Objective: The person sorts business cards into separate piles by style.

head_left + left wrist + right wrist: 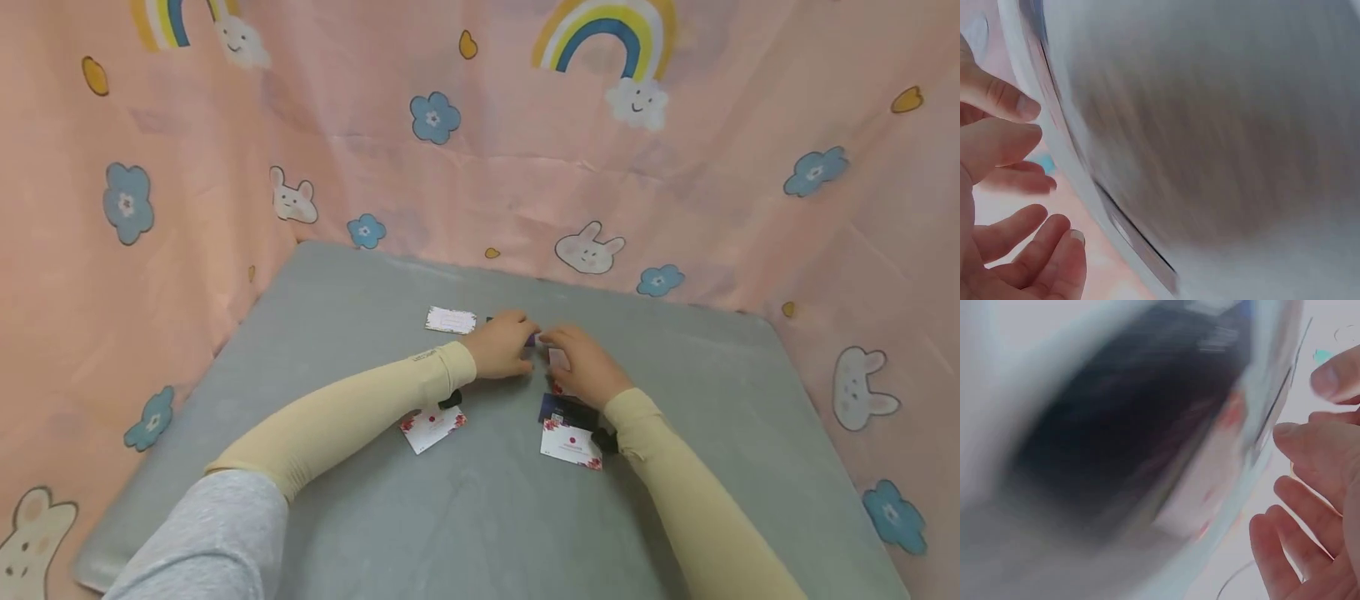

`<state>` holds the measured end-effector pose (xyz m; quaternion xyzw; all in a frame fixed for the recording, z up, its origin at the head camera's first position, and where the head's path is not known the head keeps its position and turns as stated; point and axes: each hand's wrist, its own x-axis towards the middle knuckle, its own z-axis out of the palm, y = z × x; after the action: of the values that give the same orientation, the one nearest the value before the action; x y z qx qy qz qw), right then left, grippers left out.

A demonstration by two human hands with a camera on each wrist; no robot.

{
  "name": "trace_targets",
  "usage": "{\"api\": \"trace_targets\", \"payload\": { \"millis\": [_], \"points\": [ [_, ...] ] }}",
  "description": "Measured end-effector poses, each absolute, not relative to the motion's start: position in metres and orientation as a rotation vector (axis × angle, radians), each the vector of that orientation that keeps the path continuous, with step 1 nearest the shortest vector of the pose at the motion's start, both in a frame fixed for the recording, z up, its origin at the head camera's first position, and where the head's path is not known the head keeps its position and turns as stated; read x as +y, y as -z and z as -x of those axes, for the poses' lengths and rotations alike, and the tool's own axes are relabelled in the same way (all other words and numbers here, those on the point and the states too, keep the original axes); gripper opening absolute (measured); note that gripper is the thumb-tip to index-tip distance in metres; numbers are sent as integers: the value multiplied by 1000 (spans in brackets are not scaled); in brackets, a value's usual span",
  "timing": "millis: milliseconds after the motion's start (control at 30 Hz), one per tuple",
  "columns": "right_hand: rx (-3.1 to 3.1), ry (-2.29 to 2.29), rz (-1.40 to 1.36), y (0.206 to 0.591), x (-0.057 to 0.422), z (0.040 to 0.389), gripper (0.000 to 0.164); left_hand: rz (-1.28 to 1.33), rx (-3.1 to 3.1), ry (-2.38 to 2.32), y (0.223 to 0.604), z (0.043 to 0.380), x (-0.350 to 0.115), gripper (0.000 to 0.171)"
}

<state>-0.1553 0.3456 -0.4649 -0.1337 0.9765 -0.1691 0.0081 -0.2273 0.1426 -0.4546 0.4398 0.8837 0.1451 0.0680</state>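
My left hand reaches over a dark purple card, mostly hidden beneath it. Close by on the right, my right hand hovers with loosely bent fingers above a white card, which it partly covers. Neither wrist view shows anything held; in the left wrist view the fingers are spread loosely, as are the fingers in the right wrist view. Below the right hand, a dark card is overlapped by a white card with red flowers.
A white card with a speckled border lies left of the hands. Another red-flowered card is partly under the left forearm. The grey table meets a pink printed curtain at the back and sides.
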Motion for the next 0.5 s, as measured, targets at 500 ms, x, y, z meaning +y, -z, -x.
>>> {"api": "trace_targets", "payload": {
  "millis": [500],
  "points": [
    [3101,441,353,466,391,46,60,-1526,2511,-344,457,157,177,67]
  ]
}}
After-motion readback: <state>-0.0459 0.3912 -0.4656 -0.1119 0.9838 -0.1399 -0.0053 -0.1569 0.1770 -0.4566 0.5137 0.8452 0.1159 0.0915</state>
